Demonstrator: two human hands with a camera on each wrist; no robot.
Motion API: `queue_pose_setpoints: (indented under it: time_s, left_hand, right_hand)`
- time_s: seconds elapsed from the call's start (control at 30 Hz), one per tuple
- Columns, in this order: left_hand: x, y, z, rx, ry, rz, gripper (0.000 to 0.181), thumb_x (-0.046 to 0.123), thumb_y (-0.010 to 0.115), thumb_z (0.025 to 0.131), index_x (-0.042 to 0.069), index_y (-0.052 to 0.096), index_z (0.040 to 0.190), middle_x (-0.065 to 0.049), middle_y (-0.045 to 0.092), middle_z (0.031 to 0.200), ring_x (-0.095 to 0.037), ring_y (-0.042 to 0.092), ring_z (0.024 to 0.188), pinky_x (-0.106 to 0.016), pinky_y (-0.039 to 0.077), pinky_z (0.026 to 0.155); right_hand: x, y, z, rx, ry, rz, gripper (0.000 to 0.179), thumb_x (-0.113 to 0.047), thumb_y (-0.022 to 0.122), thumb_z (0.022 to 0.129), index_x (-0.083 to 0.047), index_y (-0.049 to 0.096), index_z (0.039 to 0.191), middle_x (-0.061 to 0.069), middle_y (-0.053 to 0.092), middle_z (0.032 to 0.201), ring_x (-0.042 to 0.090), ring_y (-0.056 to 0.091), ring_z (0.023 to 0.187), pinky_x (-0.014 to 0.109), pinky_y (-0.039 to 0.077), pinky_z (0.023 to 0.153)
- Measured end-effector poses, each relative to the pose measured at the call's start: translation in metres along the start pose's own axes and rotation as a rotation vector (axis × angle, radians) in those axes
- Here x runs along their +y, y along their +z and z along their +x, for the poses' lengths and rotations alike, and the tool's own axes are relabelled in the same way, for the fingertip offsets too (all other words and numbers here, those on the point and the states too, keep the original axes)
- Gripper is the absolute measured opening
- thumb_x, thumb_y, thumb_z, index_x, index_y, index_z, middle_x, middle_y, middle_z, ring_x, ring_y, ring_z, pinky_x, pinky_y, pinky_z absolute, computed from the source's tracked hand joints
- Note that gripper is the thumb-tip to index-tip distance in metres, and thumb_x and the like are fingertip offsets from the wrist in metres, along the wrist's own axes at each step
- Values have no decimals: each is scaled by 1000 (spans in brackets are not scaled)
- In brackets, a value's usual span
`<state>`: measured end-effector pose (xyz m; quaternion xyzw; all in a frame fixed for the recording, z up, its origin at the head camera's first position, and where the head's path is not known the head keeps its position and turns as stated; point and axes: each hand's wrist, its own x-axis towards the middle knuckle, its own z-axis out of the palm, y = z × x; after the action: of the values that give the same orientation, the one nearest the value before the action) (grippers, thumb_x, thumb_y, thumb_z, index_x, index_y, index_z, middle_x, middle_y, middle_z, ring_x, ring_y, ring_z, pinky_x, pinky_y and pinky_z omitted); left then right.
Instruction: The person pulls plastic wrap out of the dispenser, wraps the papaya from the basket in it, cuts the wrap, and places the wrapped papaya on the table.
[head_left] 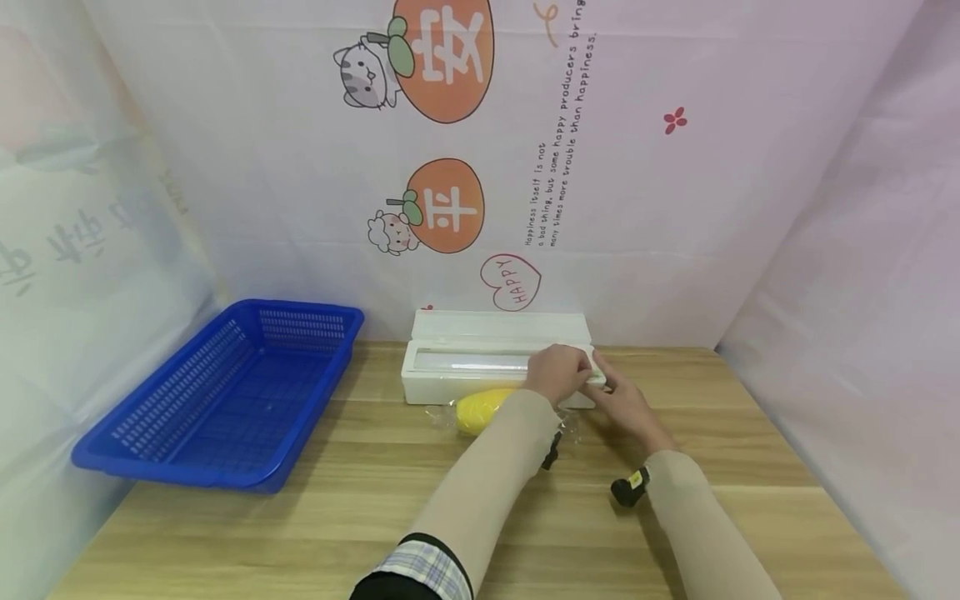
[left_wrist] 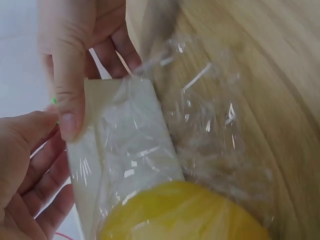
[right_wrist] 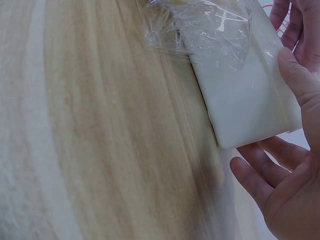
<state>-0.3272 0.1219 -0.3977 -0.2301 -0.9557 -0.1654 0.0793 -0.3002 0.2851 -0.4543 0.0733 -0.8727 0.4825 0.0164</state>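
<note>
1. Workpiece position: the white cling-film dispenser box stands at the back of the wooden table, lid raised. The yellow fruit-like item lies directly in front, under loose clear film.
2. Left hand: crosses to the box's right end; thumb and fingertips appear to pinch a small green part at the top edge.
3. Right hand: grips that end, thumb on the edge, other fingers spread around the end wall.
4. Step in hand (judgement): working the green part, probably a film cutter, while the right hand steadies the box.
5. Next move (judgement): would call for a firm hold on the box and level travel of the green part along its edge.
6. Markings: the backdrop sheet carries 安, 平, "HAPPY" in a heart, and "Happiness itself is not a bad thing, but some happy producers bring many times more trouble than happiness." No brand is legible on the box.
</note>
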Motion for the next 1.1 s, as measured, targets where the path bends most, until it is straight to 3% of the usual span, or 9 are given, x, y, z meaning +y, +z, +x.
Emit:
queue_pose_setpoints:
  time_s: [0.23, 0.6, 0.87, 1.1]
  left_hand:
    - [0, -4, -2, -14, 37, 42, 14, 38, 66, 97, 28, 76, 95, 17, 71, 90, -2, 60, 81, -21, 50, 74]
    - [-6, -7, -6, -38, 58, 13, 15, 30, 66, 98, 19, 76, 95, 10, 70, 88, -5, 59, 76, -19, 49, 69]
    - [-15, -6, 0, -99, 71, -49, 14, 23, 64, 99, 15, 75, 101, 7, 72, 94, -5, 61, 79, -19, 50, 77]
    - [-12, -11, -1, -101, 25, 89, 15, 33, 65, 99, 24, 76, 101, 13, 72, 96, -6, 63, 86, -28, 55, 77]
  right_hand:
    - [0, 0, 0, 8, -5, -17, 78, -43, 63, 98, -23, 20, 160, 26, 35, 155, 37, 56, 116, 33, 51, 84]
    - [0, 0, -1, -16, 18, 19, 84, -51, 64, 95, -28, 18, 160, 20, 26, 160, 43, 45, 133, 50, 47, 100]
    - [4, 1, 2, -16, 29, 34, 91, -56, 66, 91, -29, 15, 161, 24, 30, 158, 40, 47, 131, 47, 49, 98]
    - [3, 0, 1, -6, 41, 33, 90, -56, 66, 91, -29, 16, 161, 27, 32, 155, 41, 47, 132, 48, 49, 99]
